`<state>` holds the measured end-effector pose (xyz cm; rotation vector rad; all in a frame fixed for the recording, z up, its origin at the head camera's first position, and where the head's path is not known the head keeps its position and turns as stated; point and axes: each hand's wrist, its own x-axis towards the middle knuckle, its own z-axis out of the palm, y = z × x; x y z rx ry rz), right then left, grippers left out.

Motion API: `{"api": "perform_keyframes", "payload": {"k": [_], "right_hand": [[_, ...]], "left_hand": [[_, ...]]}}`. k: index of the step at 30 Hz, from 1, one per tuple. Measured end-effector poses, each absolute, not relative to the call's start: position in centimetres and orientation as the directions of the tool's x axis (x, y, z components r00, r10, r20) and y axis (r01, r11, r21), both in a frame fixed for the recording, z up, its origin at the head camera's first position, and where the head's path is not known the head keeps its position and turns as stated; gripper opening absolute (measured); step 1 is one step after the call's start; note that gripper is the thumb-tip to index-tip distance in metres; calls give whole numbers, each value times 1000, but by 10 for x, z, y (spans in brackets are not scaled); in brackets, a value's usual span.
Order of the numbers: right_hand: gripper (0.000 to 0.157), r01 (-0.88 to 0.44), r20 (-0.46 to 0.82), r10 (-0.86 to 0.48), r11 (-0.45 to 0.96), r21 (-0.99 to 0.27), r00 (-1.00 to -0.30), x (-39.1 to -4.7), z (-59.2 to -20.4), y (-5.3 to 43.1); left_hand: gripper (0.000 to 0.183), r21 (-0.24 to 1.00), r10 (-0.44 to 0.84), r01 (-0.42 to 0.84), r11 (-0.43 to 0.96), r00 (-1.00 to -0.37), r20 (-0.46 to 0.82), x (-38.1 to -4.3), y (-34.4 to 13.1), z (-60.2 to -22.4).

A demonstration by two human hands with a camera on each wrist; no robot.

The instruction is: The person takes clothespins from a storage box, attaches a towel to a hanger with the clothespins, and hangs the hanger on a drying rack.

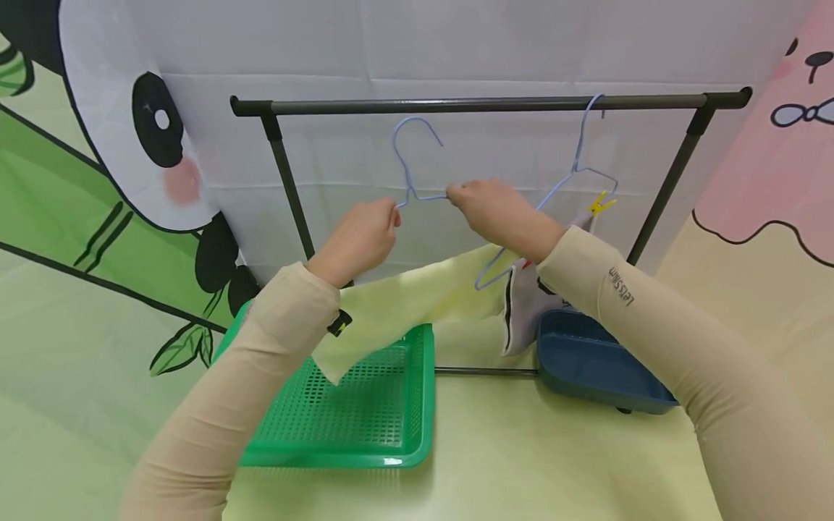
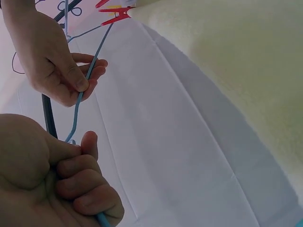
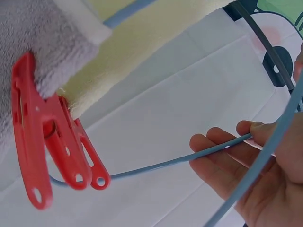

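Observation:
Both hands hold a blue wire hanger (image 1: pixel 394 142) just below its hook, one on each side of the neck. My left hand (image 1: pixel 365 239) has its fingers curled round one arm of the wire. With thumb and fingers, my right hand (image 3: pixel 265 161) pinches the other arm. A pale yellow cloth (image 1: pixel 404 289) hangs slanted below the hands. Near its upper corner, a red clothespin (image 2: pixel 116 18) sits by the wire in the left wrist view. Up close in the right wrist view are red clothespins (image 3: pixel 32 161) beside a grey cloth (image 3: pixel 71 56).
A dark rack bar (image 1: pixel 417 106) runs behind the hands. From its right part hangs another blue hanger (image 1: pixel 578 148) with a yellow clothespin (image 1: pixel 601 204) and the grey cloth. Below stand a green basket (image 1: pixel 423 405) on the left and a dark blue basin (image 1: pixel 599 391) on the right.

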<state>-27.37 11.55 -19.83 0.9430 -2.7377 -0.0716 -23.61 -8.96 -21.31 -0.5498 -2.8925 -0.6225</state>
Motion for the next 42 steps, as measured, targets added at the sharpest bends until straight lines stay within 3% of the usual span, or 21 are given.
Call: {"api": "perform_keyframes", "payload": {"k": [10,22,42], "right_hand": [[17,-585,198,-601,799,137,-774,-286,-185,124],[17,-545,199,-563,827,140,-802,-299,-174,133],[21,-525,221,-533,846,99,-817,-304,-161,145]], "left_hand": [[24,333,310,355,873,-933,182,-248,-77,-194],[27,280,307,341,898,-938,158,-265,-63,-183],[26,269,287,335,903,-936,203,-271,-49,-168]]}}
